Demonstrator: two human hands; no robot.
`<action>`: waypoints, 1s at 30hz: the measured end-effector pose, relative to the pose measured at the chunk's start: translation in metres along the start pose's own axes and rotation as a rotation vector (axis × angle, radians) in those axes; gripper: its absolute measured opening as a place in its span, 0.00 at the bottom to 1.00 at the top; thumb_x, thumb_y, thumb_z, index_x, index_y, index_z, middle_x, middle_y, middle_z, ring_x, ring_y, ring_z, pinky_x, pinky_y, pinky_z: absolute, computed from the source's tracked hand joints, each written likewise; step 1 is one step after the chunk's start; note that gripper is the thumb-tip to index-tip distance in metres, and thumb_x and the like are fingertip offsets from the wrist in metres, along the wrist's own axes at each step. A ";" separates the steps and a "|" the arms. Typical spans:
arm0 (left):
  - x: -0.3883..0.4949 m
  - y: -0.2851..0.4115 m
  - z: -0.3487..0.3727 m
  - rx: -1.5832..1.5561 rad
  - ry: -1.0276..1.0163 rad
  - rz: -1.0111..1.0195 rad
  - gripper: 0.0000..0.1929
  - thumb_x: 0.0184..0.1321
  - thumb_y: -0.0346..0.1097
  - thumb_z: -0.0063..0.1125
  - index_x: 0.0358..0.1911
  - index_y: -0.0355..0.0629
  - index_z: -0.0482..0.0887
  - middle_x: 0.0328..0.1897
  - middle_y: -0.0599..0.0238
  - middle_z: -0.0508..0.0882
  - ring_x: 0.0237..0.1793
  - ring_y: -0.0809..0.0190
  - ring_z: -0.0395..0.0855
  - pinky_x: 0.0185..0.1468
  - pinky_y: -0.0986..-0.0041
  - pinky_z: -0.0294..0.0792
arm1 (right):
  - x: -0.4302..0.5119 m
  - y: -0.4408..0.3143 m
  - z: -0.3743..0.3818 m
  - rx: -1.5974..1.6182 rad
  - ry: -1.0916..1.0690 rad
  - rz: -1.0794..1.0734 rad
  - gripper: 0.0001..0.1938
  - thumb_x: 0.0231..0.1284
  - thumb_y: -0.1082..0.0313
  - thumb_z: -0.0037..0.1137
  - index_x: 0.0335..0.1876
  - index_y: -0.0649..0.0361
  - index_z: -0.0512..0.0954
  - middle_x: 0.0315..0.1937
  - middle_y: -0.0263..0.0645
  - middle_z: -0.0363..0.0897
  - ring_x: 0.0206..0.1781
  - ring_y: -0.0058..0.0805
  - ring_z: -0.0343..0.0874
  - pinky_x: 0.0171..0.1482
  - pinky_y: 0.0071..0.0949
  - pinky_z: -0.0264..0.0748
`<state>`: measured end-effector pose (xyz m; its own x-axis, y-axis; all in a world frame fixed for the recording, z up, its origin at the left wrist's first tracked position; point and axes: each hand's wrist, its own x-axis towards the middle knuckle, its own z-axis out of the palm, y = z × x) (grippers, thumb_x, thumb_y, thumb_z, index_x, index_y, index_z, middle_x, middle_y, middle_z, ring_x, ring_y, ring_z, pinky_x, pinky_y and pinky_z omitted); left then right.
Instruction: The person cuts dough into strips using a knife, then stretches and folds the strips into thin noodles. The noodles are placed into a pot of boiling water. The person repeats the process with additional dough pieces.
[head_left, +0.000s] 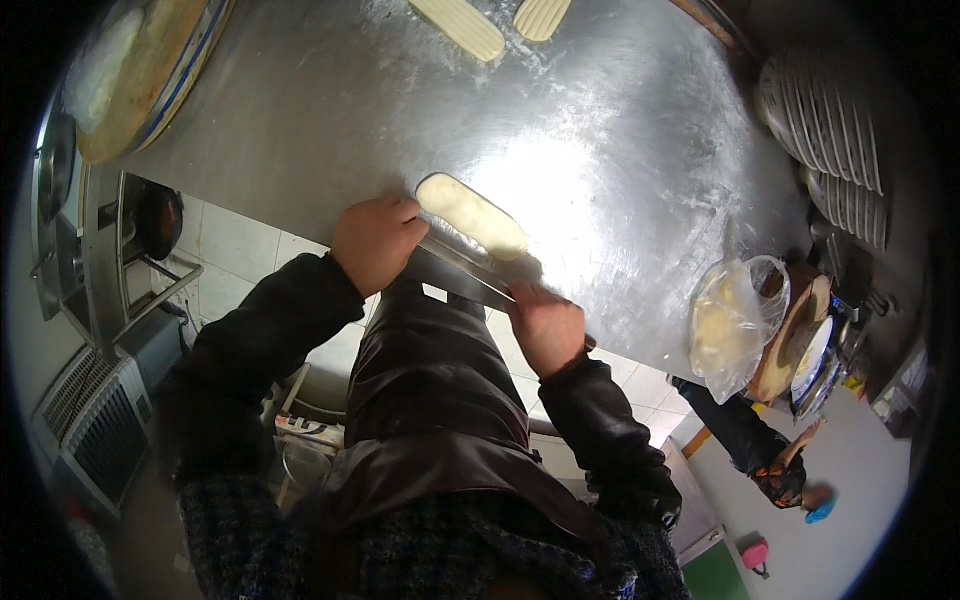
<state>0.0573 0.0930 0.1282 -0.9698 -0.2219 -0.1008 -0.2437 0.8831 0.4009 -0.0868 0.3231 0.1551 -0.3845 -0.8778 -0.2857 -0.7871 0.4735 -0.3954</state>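
Note:
On the metal worktop (315, 142) before me lies a smooth, elongated piece of dough (472, 214). A broad-bladed kitchen knife (469, 271) spans the space between my hands, along the near side of the dough. My right hand (546, 326) grips its handle end, where a brown tip shows past the palm. At the blade's other end my left hand (381, 241) pinches it with curled fingers, close to the dough's left end. Farther off lie a long dough strip with lengthwise grooves (461, 28) and a second grooved dough piece (544, 16), cut off by the picture's top.
Stacked plates (821, 127) stand at the right. Nearer are a clear plastic bag (731, 322) with yellowish contents and a round wooden board (787, 337). A large round container (161, 75) sits at the left corner. Another person (776, 457) is beyond the worktop's right end.

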 end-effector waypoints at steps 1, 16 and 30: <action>0.002 -0.001 0.003 -0.035 0.124 0.032 0.02 0.48 0.30 0.54 0.22 0.46 0.75 0.27 0.66 0.74 0.33 0.57 0.78 0.33 0.65 0.71 | 0.001 0.001 0.004 -0.001 -0.030 0.020 0.08 0.56 0.64 0.61 0.40 0.54 0.77 0.29 0.40 0.81 0.31 0.42 0.82 0.31 0.38 0.77; 0.046 -0.024 -0.014 -0.026 0.381 0.080 0.10 0.37 0.23 0.62 0.21 0.45 0.75 0.24 0.68 0.71 0.28 0.59 0.74 0.31 0.67 0.65 | 0.041 0.008 -0.009 0.012 0.068 0.056 0.10 0.51 0.71 0.63 0.40 0.56 0.77 0.27 0.40 0.79 0.27 0.42 0.80 0.29 0.36 0.74; 0.050 -0.027 -0.011 -0.096 0.293 0.097 0.07 0.40 0.24 0.61 0.20 0.44 0.75 0.25 0.67 0.72 0.28 0.59 0.75 0.31 0.66 0.64 | 0.050 0.005 -0.017 -0.006 -0.041 0.111 0.04 0.56 0.67 0.59 0.35 0.56 0.77 0.26 0.43 0.79 0.28 0.45 0.80 0.29 0.39 0.75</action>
<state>0.0159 0.0532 0.1226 -0.9437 -0.2610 0.2031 -0.1360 0.8661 0.4809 -0.1177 0.2802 0.1535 -0.4498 -0.8160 -0.3632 -0.7434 0.5674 -0.3541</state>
